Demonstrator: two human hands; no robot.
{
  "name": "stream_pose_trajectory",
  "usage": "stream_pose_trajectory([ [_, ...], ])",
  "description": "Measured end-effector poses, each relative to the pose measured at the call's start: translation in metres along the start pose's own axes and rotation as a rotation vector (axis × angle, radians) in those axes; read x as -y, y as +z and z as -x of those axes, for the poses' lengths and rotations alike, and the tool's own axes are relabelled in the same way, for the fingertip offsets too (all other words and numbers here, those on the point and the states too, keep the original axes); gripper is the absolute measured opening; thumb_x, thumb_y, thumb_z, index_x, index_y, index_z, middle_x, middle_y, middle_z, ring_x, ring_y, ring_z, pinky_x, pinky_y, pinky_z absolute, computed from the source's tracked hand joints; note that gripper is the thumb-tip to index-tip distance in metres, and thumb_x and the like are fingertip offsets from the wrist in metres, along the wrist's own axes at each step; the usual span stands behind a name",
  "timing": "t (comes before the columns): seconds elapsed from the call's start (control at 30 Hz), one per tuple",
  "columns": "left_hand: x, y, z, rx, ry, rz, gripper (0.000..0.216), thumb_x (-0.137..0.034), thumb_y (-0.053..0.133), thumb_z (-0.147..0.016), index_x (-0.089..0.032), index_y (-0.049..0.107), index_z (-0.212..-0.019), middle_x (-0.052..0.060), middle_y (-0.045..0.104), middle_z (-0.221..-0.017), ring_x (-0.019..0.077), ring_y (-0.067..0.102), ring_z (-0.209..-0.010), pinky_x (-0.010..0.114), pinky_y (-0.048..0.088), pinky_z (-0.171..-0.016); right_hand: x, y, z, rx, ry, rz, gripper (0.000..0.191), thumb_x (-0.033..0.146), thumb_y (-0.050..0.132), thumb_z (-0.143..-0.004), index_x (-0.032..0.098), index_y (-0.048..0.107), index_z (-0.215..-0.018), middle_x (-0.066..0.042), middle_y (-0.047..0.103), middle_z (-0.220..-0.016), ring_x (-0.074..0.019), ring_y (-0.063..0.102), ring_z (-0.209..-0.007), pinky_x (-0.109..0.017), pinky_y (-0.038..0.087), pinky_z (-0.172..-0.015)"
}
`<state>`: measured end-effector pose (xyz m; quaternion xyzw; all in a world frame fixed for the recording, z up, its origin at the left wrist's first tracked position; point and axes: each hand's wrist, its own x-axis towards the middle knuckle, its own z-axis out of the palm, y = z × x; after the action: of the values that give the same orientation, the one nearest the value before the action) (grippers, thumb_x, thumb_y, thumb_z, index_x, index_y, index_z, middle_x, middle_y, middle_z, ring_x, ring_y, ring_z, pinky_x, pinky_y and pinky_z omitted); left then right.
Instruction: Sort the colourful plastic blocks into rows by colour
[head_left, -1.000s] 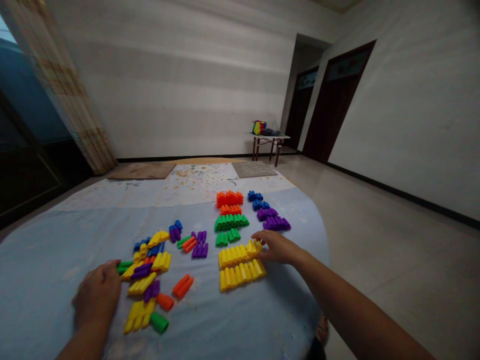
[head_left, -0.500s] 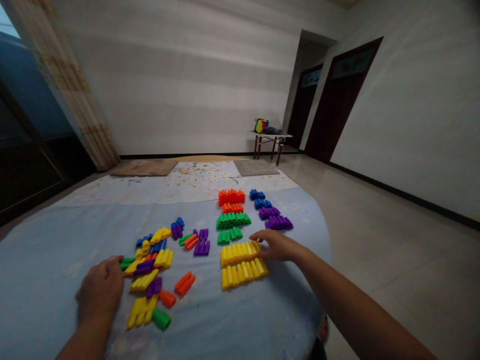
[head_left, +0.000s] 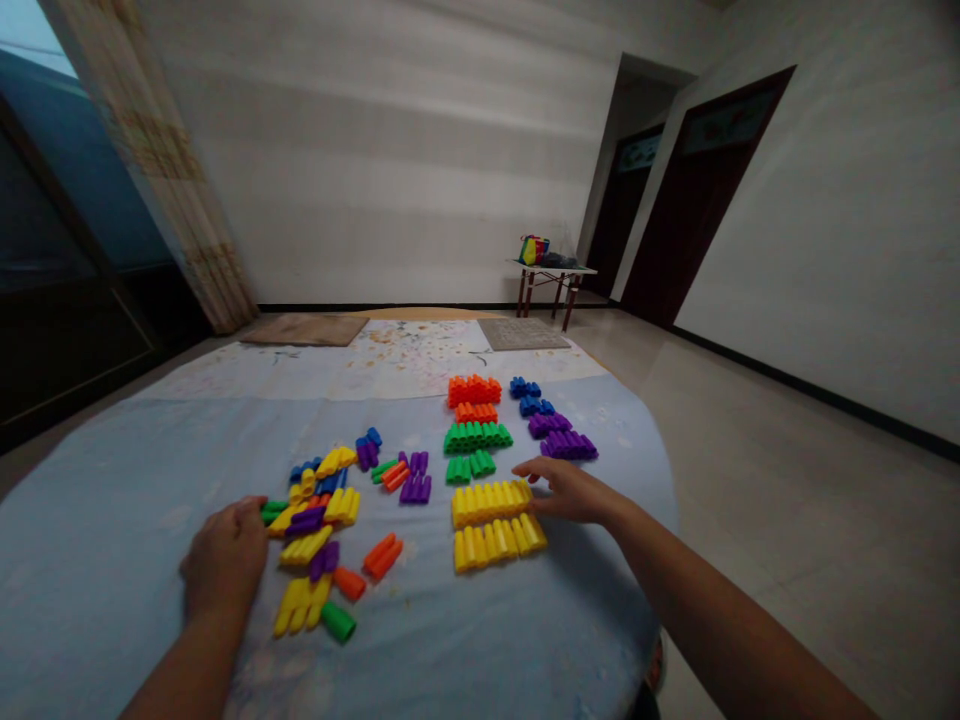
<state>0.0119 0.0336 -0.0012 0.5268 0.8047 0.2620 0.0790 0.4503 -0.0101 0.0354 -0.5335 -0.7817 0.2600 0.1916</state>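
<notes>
My left hand (head_left: 225,560) lies on the cloth at the left side of a loose heap of plastic bullet-shaped blocks. Its fingers are loosely bent, with the tips next to a green block piece (head_left: 274,511); the undersides of the fingers are hidden. The heap mixes yellow blocks (head_left: 304,603), purple blocks (head_left: 307,519), blue and orange ones. My right hand (head_left: 566,490) is at the right end of a yellow block row (head_left: 491,500), thumb and forefinger apart, the thumb by the end block. A second yellow row (head_left: 500,543) lies just nearer to me.
Beyond the yellow rows stand green rows (head_left: 478,437) and orange rows (head_left: 474,390), with blue blocks (head_left: 536,406) and purple rows (head_left: 570,445) to their right. Loose orange blocks (head_left: 382,556) and a green block (head_left: 338,622) lie near the heap. Two mats (head_left: 525,334) are at the far edge.
The whole view has shifted slightly, so everything appears farther right. Both hands and the blocks keep about the same places relative to each other.
</notes>
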Motion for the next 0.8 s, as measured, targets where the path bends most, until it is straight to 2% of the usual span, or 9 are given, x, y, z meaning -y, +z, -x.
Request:
stream_pose_trajectory([
  [0.17,-0.002,-0.001,0.004,-0.035,-0.013,0.033,0.050,-0.037,0.020,-0.086,-0.015,0.061,-0.105,0.016,0.060,-0.115,0.0274,0.052,-0.110,0.043,0.039,-0.095,0.003,-0.004,-0.001,-0.020,-0.020,0.029,0.053,0.019,0.066,-0.070,0.019,0.057,-0.122,-0.010,0.062,-0.115,-0.0214,0.059,-0.099,-0.036,0.048,-0.084],
  [0.33,0.000,0.002,0.004,-0.044,0.013,-0.005,0.051,-0.036,0.018,-0.087,-0.017,0.062,-0.104,0.015,0.062,-0.112,0.0288,0.053,-0.107,0.043,0.041,-0.090,0.044,0.001,-0.016,-0.147,-0.143,0.031,0.043,0.022,0.062,-0.077,0.019,0.058,-0.119,-0.010,0.062,-0.113,-0.0205,0.058,-0.100,-0.037,0.047,-0.086],
  [0.47,-0.001,0.003,0.005,-0.061,0.014,-0.017,0.049,-0.033,0.019,-0.086,-0.017,0.063,-0.103,0.015,0.063,-0.110,0.0289,0.054,-0.106,0.043,0.042,-0.088,0.096,0.035,-0.034,-0.055,-0.257,0.055,0.035,0.022,0.062,-0.078,0.019,0.062,-0.113,-0.007,0.065,-0.105,-0.0190,0.059,-0.098,-0.034,0.045,-0.088],
  [0.6,-0.002,0.001,0.007,-0.085,0.041,-0.004,0.049,-0.032,0.020,-0.086,-0.016,0.064,-0.100,0.015,0.064,-0.107,0.0274,0.055,-0.105,0.041,0.043,-0.088,0.136,0.077,-0.047,0.058,-0.264,0.177,0.041,0.038,0.062,-0.078,0.020,0.060,-0.116,-0.010,0.062,-0.111,-0.0224,0.059,-0.099,-0.034,0.046,-0.085],
  [0.7,-0.003,0.000,0.009,-0.092,0.061,0.001,0.049,-0.033,0.020,-0.087,-0.016,0.064,-0.101,0.014,0.064,-0.107,0.0258,0.055,-0.106,0.039,0.042,-0.089,0.148,0.098,-0.055,0.109,-0.209,0.305,0.049,0.050,0.061,-0.075,0.020,0.061,-0.113,-0.013,0.062,-0.105,-0.0267,0.060,-0.097,-0.037,0.048,-0.080],
  [0.8,-0.003,-0.001,0.010,-0.093,0.050,0.006,0.049,-0.033,0.020,-0.088,-0.016,0.063,-0.100,0.013,0.064,-0.107,0.0261,0.055,-0.105,0.040,0.042,-0.088,0.147,0.105,-0.062,0.170,-0.205,0.358,0.046,0.048,0.060,-0.075,0.019,0.062,-0.111,-0.013,0.063,-0.102,-0.0277,0.060,-0.093,-0.037,0.049,-0.075],
])
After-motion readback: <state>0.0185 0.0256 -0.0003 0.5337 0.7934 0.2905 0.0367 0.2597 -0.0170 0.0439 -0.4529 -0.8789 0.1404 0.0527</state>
